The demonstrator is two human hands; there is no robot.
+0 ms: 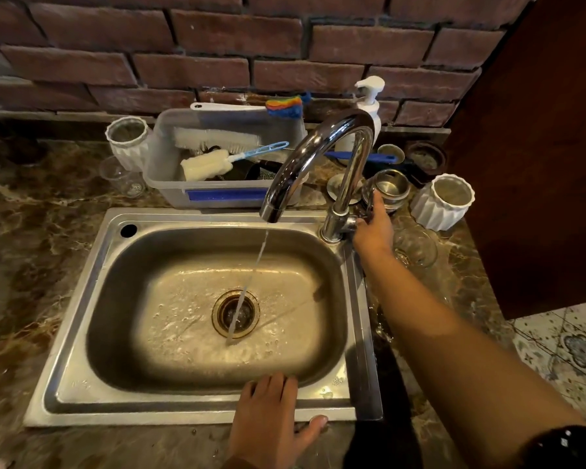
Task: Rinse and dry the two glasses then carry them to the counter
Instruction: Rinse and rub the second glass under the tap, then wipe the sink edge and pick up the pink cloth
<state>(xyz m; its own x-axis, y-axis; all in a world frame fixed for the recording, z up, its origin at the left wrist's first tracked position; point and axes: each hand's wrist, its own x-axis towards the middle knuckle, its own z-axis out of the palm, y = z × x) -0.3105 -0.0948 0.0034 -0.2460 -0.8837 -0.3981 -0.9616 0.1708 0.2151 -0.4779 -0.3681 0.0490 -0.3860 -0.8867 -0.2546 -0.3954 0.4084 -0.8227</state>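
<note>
Glasses: two clear tumblers on the table, neither in the hands.
Right glass (415,247): just right of the sink (82,333), beside the right hand.
Left glass (122,179): well apart at back left, beside a white fluted vase (127,142).
Axis: both judged upright, mouths up, long axis vertical. The wide lens leans them outward and the clear walls leave some doubt.
Right hand (372,228): curled on the tap lever (351,224) at the foot of the tap (318,157).
Left hand (268,414): spread flat over the sink's front rim, thumb out, holding nothing.
Water stream (251,275): thin, falling onto the drain.
Step in hand: judged to be setting the flow; no glass rinsed yet.
Doing it well: set a moderate stream to limit splash. Take a glass low on its wall, tip its mouth into the water and turn it. Grip firmly, since wet glass slips, and steer clear of the spout.
Behind sink: plastic tub (170,177) of brushes.
</note>
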